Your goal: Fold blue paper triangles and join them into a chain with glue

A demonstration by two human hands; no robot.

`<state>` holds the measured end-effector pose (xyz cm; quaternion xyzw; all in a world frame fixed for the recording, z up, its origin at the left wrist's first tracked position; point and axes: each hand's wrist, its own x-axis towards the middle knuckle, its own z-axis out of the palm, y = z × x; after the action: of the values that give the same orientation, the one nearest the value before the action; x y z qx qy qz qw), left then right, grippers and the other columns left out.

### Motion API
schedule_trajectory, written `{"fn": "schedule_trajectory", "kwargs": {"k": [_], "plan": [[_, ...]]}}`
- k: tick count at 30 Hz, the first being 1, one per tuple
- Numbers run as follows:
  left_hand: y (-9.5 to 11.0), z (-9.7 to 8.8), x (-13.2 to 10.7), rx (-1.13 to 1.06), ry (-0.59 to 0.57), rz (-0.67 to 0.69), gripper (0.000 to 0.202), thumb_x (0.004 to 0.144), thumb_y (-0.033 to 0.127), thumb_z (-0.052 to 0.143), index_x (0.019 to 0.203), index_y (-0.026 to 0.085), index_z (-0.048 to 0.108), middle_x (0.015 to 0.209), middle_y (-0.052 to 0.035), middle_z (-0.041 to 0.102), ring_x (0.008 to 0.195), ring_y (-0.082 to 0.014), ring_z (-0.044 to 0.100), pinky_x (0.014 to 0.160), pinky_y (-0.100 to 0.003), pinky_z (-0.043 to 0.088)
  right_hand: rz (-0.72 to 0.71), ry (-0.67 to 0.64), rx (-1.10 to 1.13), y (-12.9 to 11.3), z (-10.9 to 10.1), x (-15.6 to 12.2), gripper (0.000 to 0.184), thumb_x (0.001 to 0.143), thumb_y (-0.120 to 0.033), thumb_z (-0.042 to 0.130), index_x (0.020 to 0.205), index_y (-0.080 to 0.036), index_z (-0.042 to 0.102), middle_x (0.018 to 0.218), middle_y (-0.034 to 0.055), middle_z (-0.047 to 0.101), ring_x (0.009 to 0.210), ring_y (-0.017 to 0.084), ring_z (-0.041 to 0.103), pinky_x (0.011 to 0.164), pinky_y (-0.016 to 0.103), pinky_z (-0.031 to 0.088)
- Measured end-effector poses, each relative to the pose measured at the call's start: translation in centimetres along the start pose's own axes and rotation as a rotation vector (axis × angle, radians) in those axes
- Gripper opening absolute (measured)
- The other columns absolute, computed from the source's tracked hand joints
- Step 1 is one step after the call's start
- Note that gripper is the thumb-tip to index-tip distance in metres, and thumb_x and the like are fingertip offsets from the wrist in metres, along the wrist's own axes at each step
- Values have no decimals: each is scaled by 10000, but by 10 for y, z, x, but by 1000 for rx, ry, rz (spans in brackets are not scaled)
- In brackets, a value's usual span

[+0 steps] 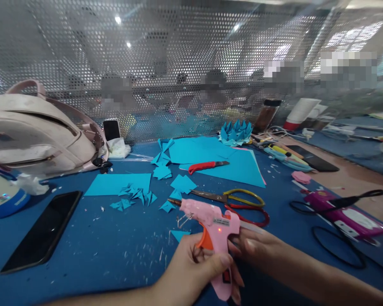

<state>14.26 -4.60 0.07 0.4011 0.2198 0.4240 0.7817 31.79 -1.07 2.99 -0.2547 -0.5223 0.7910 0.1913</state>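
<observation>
A pink hot glue gun with an orange trigger and a lit orange-red light is gripped by my left hand, fingers wrapped round its handle. Its nozzle points left. From the gun's back end sticks a pale glue stick. Close behind the handle lies my right hand, its fingertips partly hidden by the gun, so I cannot tell whether they grip it. Just past the nozzle are small folded blue paper pieces and scissors with yellow and red handles.
Farther back, a red-handled cutter rests on blue paper sheets, near a spiky blue paper ring. On the left are a dark phone and a pale bag. A purple device with black cables lies right.
</observation>
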Motion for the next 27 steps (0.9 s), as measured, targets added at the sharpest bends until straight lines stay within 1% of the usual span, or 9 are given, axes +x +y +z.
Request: {"fn": "schedule_trajectory", "kwargs": {"k": [3, 6, 10, 13, 17, 20, 22, 25, 27], "plan": [[0, 4, 2, 28, -63, -61, 603, 749, 676, 692, 759, 73, 670, 614, -52, 614, 484, -92, 551, 498, -184, 443, 38, -50, 65, 5, 9, 5, 620, 856, -691, 529, 910, -89, 671, 713, 101, 680, 508, 133, 598, 555, 243, 469], [1, 6, 1, 59, -65, -70, 592, 790, 666, 655, 896, 85, 697, 689, -53, 638, 551, -111, 576, 587, -228, 489, 100, 26, 38, 7, 12, 10, 610, 832, -702, 551, 819, -103, 667, 635, 76, 664, 377, 82, 497, 422, 193, 363], [14, -3, -12, 450, -86, 17, 401, 914, 489, 587, 1018, 127, 724, 872, -85, 689, 865, -198, 652, 861, -319, 488, -5, 167, -127, -10, 17, 12, 554, 781, -673, 643, 856, -125, 685, 671, 58, 664, 557, 142, 599, 532, 231, 466], [34, -20, -29, 805, -143, 110, 250, 884, 332, 650, 958, 116, 749, 873, -113, 707, 740, -189, 650, 673, -269, 499, -95, 328, -173, -26, 12, 11, 538, 835, -673, 584, 875, -145, 680, 704, 62, 668, 638, 163, 620, 531, 229, 464], [61, -51, -47, 1295, -87, 310, 124, 957, 210, 571, 1010, 180, 679, 945, -73, 694, 883, -203, 632, 759, -303, 481, -43, 437, -45, -21, -10, 18, 619, 859, -731, 488, 747, -142, 642, 653, 61, 651, 439, 88, 515, 395, 195, 342], [70, -70, -50, 1564, -3, 365, 120, 962, 242, 572, 1064, 200, 618, 1017, -67, 660, 903, -222, 608, 757, -341, 487, 78, 431, 25, -7, -25, 26, 687, 877, -759, 394, 674, -140, 610, 662, 86, 654, 392, 86, 494, 346, 198, 281], [70, -77, -47, 1690, -20, 384, 169, 962, 269, 576, 1115, 199, 587, 1066, -75, 654, 927, -242, 607, 765, -374, 496, 103, 420, 60, -3, -28, 29, 710, 887, -768, 346, 667, -142, 599, 647, 83, 642, 385, 85, 481, 345, 198, 283], [65, -80, -36, 1847, -96, 468, 202, 982, 306, 530, 1130, 176, 572, 1058, -87, 668, 898, -267, 614, 731, -404, 495, 106, 395, 146, -9, -24, 25, 603, 886, -694, 483, 705, -134, 614, 580, 18, 562, 385, 47, 398, 352, 165, 265], [63, -80, -30, 1888, -132, 514, 197, 1000, 295, 483, 1108, 164, 583, 1000, -83, 681, 842, -265, 614, 694, -400, 480, 110, 378, 196, -15, -19, 18, 406, 849, -525, 671, 806, -122, 655, 640, 1, 559, 461, 36, 414, 400, 134, 317]]}}
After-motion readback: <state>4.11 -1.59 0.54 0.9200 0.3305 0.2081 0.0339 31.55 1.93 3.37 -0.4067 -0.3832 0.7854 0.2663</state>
